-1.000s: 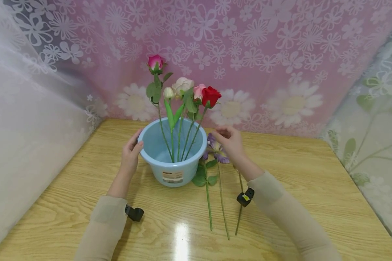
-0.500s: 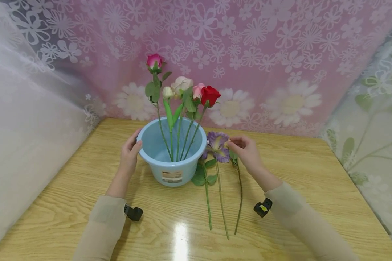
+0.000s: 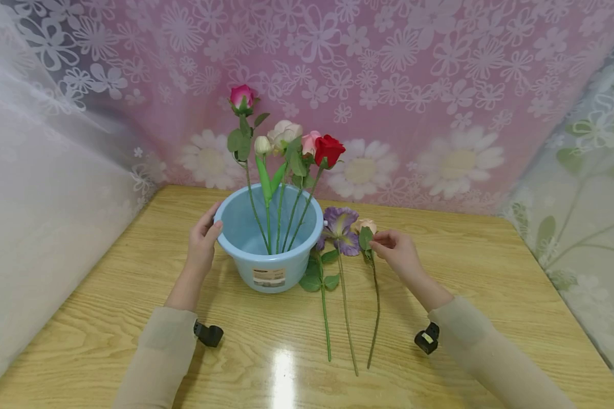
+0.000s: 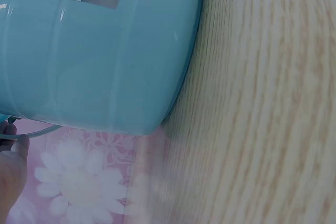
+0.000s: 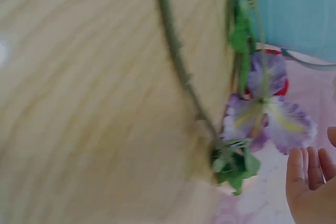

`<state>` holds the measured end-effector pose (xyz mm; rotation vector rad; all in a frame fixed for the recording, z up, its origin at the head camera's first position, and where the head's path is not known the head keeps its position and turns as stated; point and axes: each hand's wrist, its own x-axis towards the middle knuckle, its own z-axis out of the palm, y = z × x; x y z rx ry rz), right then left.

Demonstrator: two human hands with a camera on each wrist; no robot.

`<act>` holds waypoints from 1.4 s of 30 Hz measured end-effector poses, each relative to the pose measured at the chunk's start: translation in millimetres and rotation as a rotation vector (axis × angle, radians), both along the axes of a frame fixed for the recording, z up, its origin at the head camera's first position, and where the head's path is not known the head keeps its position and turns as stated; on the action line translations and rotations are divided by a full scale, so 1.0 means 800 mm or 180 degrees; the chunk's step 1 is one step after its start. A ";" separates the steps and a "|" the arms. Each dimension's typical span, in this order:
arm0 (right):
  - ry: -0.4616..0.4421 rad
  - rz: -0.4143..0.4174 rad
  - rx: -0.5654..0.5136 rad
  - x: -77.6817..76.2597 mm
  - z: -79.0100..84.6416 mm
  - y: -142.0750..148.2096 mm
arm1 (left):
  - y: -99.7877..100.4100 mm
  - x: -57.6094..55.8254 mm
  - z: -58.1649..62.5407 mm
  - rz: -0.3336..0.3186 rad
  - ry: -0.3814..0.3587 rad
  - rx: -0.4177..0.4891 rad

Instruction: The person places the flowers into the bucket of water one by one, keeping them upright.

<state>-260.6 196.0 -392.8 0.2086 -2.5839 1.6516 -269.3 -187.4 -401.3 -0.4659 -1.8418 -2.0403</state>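
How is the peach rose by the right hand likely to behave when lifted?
The stem is probably stiff, gently bent rather than limp. The bloom and leaves bunch at one end, so that end may dip. Small bumps on the stem may resist slipping.

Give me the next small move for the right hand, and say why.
Probably pinch the peach rose by its stem below the leaves. The right hand is beside it, thumb and fingers seemingly apart; the rose lies outside the blue bucket, where five flowers stand, and the left hand grips that bucket's rim.
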 end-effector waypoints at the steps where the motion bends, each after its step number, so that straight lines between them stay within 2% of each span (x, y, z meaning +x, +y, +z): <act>1: -0.0013 0.0000 0.0049 0.000 -0.004 0.002 | 0.000 0.000 0.000 -0.0005 0.0005 0.0002; 8: -0.0196 -0.0046 0.0723 -0.008 -0.033 0.014 | -0.001 -0.001 -0.002 -0.0025 0.0031 -0.0020; 12: -0.0308 -0.0006 0.0869 -0.010 -0.042 0.018 | -0.001 -0.001 -0.002 -0.0011 0.0050 -0.0040; 19: -0.0580 0.0024 0.1000 -0.007 -0.046 0.018 | 0.000 0.000 0.000 0.0008 0.0045 -0.0053; 31: -0.0926 0.0120 0.0896 -0.006 -0.048 0.016 | 0.001 0.001 0.001 -0.0012 0.0037 -0.0058; 42: -0.1359 0.0156 0.0326 -0.007 -0.051 0.021 | 0.000 0.003 0.001 -0.0013 0.0014 -0.0049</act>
